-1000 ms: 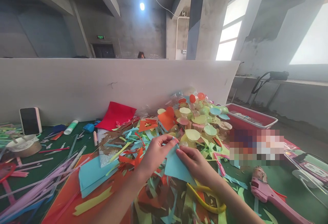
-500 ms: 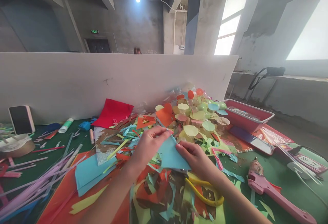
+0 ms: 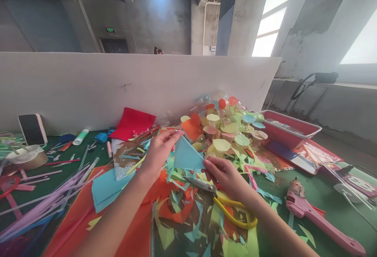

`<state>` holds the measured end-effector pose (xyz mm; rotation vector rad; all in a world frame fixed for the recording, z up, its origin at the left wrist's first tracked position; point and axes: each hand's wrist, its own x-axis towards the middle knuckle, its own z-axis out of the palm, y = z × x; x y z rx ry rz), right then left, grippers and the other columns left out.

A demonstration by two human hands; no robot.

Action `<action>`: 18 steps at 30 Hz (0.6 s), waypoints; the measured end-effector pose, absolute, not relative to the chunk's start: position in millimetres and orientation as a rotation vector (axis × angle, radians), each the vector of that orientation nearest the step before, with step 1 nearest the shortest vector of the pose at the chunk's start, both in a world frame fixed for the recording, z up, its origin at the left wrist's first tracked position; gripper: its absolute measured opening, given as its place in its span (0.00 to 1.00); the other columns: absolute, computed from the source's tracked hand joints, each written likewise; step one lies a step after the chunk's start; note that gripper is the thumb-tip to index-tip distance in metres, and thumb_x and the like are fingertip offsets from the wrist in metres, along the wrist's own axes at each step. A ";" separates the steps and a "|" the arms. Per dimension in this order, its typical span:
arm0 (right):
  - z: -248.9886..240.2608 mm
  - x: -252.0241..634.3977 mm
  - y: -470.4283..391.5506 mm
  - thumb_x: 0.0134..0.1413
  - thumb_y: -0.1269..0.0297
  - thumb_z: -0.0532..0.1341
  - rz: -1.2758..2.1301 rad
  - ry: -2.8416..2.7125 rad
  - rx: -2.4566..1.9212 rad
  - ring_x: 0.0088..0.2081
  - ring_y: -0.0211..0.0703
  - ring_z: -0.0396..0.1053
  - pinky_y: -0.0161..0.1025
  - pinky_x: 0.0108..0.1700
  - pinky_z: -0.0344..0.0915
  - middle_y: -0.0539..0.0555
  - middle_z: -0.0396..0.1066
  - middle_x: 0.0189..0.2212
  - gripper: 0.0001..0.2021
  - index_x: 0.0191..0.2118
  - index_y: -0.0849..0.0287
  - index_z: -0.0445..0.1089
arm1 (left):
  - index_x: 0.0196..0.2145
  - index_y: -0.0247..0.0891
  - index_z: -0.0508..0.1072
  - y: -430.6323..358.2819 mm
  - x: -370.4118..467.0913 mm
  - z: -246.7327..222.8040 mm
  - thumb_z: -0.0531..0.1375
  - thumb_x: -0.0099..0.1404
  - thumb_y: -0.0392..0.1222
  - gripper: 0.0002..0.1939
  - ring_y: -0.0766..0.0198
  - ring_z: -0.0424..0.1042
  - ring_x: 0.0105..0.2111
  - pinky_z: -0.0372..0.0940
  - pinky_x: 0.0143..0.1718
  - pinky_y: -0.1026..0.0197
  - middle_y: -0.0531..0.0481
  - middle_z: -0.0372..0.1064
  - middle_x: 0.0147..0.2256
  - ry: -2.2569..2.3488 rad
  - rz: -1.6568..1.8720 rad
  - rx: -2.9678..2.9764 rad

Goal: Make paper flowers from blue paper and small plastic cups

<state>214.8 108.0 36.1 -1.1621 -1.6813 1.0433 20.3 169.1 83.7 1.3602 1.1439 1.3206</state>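
A folded triangle of light blue paper (image 3: 187, 155) hangs between my two hands over a heap of coloured scraps. My left hand (image 3: 161, 147) pinches its top corner between thumb and fingers. The right corner is pinched in my right hand (image 3: 220, 172). Just below the paper lie scissors with yellow handles (image 3: 235, 214), their metal blades pointing left among the scraps. More light blue sheets (image 3: 107, 188) rest on orange paper (image 3: 132, 229) to the left of the heap.
Behind the scraps stands a pile of clear cups with paper discs (image 3: 221, 144). A pink glue gun (image 3: 318, 221) lies at right, near a red tub (image 3: 290, 131). Purple strips (image 3: 50, 210), a phone (image 3: 32, 129) and a paper-covered bowl (image 3: 27, 158) are at left. A white board (image 3: 132, 76) stands behind.
My left hand has moved left and up, farther from my right hand. The blue paper now shows as a triangle, and the scissors' blades are more exposed. The view has shifted slightly.
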 end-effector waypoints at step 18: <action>35.7 215.3 106.1 0.66 0.50 0.50 1.087 -1.697 -1.091 0.22 0.35 0.56 0.33 0.27 0.55 0.45 0.60 0.18 0.22 0.23 0.57 0.60 | 0.34 0.40 0.77 164.3 32.7 76.5 0.69 0.50 0.56 0.19 0.71 0.63 0.24 0.59 0.24 0.70 0.56 0.69 0.27 1.059 1.375 1.109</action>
